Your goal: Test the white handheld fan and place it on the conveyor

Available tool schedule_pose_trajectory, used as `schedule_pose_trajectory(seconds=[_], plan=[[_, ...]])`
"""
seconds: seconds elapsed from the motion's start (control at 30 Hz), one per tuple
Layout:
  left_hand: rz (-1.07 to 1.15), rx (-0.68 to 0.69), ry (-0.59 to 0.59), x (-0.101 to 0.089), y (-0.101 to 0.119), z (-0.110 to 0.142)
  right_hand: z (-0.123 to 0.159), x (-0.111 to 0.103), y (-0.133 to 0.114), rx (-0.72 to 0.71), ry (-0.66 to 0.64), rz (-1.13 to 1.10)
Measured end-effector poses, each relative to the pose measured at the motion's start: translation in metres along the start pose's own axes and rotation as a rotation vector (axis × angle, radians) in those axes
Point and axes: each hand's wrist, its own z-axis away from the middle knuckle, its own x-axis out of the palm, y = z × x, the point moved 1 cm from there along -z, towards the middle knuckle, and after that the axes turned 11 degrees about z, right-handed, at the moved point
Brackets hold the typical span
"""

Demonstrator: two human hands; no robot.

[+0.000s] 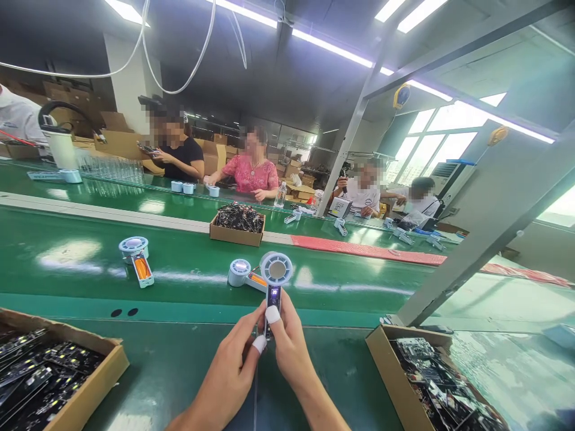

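A light-blue handheld fan [276,269] is held upright in front of me, its round grille facing me and a small lit display on its handle. My left hand [236,359] grips the lower handle from the left, thumb against it. On the right side, my right hand [290,341] wraps the handle, its white-covered thumb pressing just below the display. Behind the held fan lies a second fan [240,272] with an orange part in its open handle. Another open fan [135,248] rests further left on the green belt.
Cardboard boxes of black circuit boards stand at lower left [103,374] and lower right [386,371]. A third box [236,233] sits beyond the belt [188,263]. A slanted metal post [444,287] rises at right. Several co-workers sit across the line.
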Motion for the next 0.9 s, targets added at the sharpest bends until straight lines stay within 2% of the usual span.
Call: schedule_pose_trajectory(seconds=[0.47,0.9], plan=[[-0.015,0.014,-0.020,0.0029,-0.0008,0.0013,-0.0016,0.0007,0.0023,0.052,0.104,-0.038],[-0.013,0.020,-0.022,0.0025,-0.0022,0.0016,-0.0007,0.0012,-0.0002,0.041,0.111,0.000]])
